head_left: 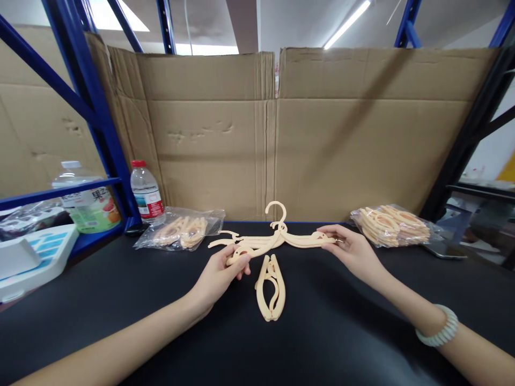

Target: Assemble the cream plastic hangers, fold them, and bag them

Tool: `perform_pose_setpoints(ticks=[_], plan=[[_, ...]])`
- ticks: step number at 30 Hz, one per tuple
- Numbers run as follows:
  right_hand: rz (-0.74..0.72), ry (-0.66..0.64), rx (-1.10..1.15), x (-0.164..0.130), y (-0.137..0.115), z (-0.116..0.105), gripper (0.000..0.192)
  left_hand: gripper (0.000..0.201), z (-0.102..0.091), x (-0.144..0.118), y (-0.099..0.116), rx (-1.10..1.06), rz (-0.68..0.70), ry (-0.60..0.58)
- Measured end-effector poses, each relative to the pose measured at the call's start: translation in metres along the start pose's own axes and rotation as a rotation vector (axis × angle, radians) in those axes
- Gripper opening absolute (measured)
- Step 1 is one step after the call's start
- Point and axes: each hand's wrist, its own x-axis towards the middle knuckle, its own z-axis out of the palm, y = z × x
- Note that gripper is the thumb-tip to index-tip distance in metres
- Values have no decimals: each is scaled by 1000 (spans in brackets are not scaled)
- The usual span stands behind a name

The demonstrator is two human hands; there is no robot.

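Note:
A cream folding clothes hanger (302,241) is spread open above the black table, its hook pointing up. My left hand (225,271) pinches the end of its left arm between thumb and fingers. At the other end, my right hand (354,249) grips the tip of the right arm. Just behind my left hand lie more cream hanger parts (225,242), partly hidden by the held hanger. A folded cream hanger (260,295) rests flat on the table between my forearms, with neither hand touching it.
Bagged folded hangers (181,231) lie at the back left, and another bag of hangers (394,225) at the back right by a phone-like flat object (446,250). A red-capped water bottle (145,193) stands left. Cardboard (209,150) walls the back; blue shelf posts (90,107) frame it.

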Motion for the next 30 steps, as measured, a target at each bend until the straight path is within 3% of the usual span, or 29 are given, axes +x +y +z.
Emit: perform_pose_setpoints(ticks=[6, 12, 17, 22, 26, 30], plan=[[147, -17, 274, 0, -5, 0, 36, 32, 3, 1, 1, -199, -97, 114], [191, -29, 496, -10, -23, 24, 33, 31, 18, -10, 12, -250, -71, 30], [137, -325, 443, -19, -44, 34, 25, 30, 28, -19, 16, -280, -70, -47], [76, -569, 440, -25, -57, 32, 21, 30, 27, -20, 17, -253, -58, 10], [74, -601, 442, -27, -54, 31, 31, 28, 25, -21, 18, -269, -5, 38], [87, -543, 466, -27, -51, 32, 36, 38, 24, -21, 16, -303, 43, -44]])
